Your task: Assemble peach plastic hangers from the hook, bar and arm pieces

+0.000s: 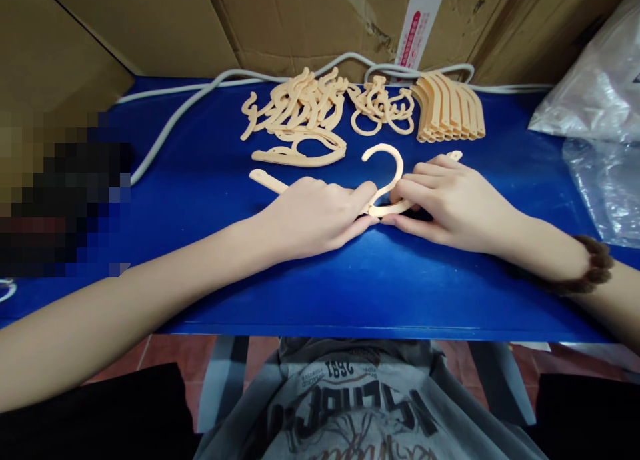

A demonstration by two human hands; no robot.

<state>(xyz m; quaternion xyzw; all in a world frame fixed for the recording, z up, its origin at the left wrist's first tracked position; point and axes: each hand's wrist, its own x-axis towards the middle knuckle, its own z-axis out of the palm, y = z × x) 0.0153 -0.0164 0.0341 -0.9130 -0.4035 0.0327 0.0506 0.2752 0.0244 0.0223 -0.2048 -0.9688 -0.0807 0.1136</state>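
Note:
Between my two hands is a beige plastic clothes hanger [399, 159], its hook curving up and its opening facing left. My left hand [315, 213] grips the left arm of the hanger, thumb and forefinger pinched close to the joint under the hook. The far end of that arm sticks out past my knuckles. With my right hand [445, 200] I hold the right arm, fingers curled over it and thumb near the joint. That arm's tip shows above my right hand. My fingers hide much of the joint.
Behind my hands lies a folded hanger [300, 157]. Farther back are a heap of curved hanger pieces [305, 103], a pile of hooks [383, 107] and a stack of hanger arms [450, 110]. A white cable [175, 120] runs along cardboard boxes [310, 27]. Plastic bags [590, 93] lie at right.

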